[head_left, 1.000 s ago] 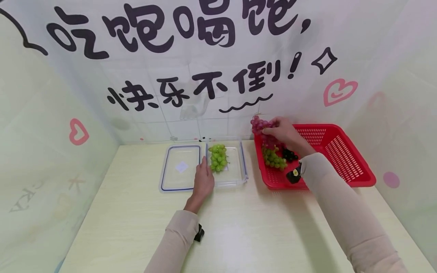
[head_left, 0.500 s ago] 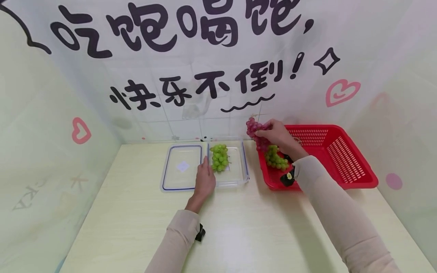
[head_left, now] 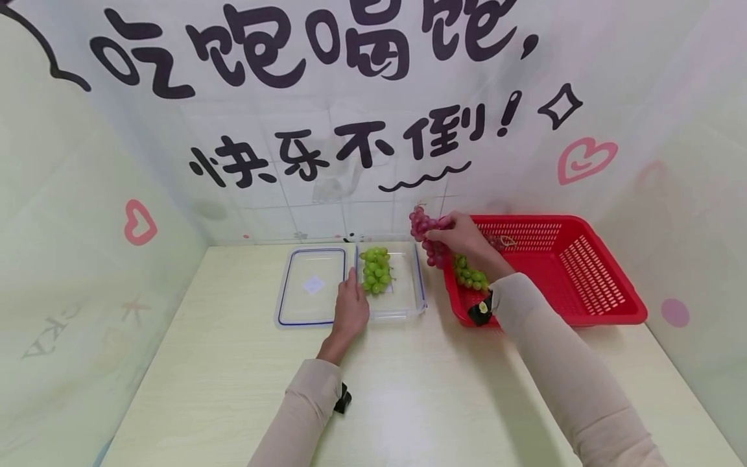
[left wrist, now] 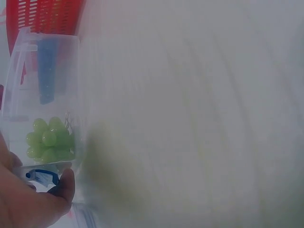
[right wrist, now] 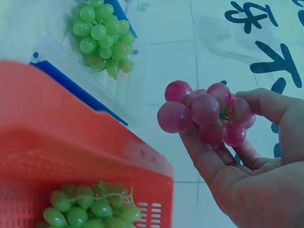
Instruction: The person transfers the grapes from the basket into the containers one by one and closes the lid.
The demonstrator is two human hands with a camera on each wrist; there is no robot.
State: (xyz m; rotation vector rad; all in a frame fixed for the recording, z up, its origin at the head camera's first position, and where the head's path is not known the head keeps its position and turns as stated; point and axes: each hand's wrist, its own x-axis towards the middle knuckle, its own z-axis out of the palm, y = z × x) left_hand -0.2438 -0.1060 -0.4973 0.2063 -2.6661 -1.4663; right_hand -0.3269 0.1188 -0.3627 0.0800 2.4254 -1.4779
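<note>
My right hand point(head_left: 461, 237) holds a bunch of red grapes point(head_left: 425, 227) between thumb and fingers, just past the left rim of the red plastic basket point(head_left: 630, 308). In the right wrist view the round red grapes point(right wrist: 204, 110) rest on the fingertips. My left hand point(head_left: 351, 310) grips the left side of a clear plastic food container point(head_left: 408, 305); its thumb point(left wrist: 69, 183) shows beside a blue clip strip. Inside the container lies a bunch of green grapes point(head_left: 375, 271). More green grapes point(right wrist: 95, 209) lie in the basket, partly hidden by my right arm in the head view.
Left of the container lies a clear lid point(head_left: 312, 292) with a blue seal, flat on the pale wooden table point(head_left: 245, 376). A white printed curtain point(head_left: 262, 214) stands close behind the container and basket.
My right hand has carried the red grapes leftward, from over the basket's left end to beyond its rim, near the container. The left hand stays at the container's side.
</note>
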